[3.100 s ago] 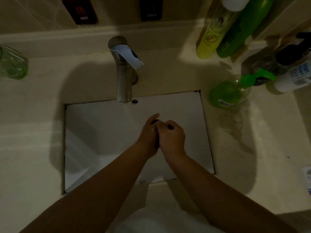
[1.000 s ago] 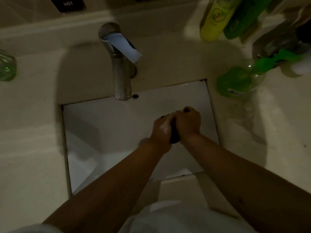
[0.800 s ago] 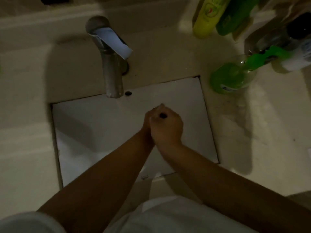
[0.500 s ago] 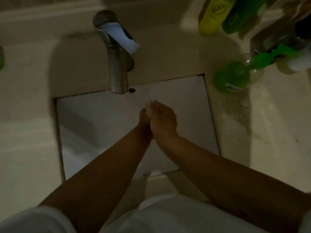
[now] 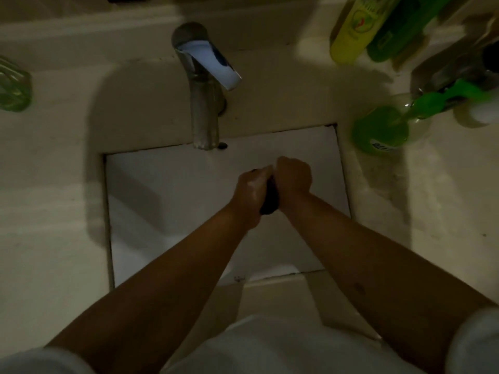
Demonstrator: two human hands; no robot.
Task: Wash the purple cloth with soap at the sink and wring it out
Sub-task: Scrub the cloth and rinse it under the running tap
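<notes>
Over the white square sink (image 5: pixel 167 201), my left hand (image 5: pixel 249 191) and my right hand (image 5: pixel 293 176) are pressed together, both closed around the purple cloth (image 5: pixel 270 198). The cloth is bunched into a dark wad; only a strip shows between my palms and below them. My hands are wet and shiny. The metal faucet (image 5: pixel 204 103) stands behind and to the left of my hands; no water stream shows in this dim light.
A green pump soap bottle (image 5: pixel 383 128) stands on the counter right of the sink. Yellow (image 5: pixel 353 31) and green (image 5: pixel 397 31) bottles lean at the back right. A green glass object (image 5: pixel 13 87) sits at the far left. The beige counter (image 5: pixel 48 211) surrounds the sink.
My hands have kept rubbing and twisting the cloth over the sink. The right hand has slid forward and apart from the left, so more of the dark cloth shows between them.
</notes>
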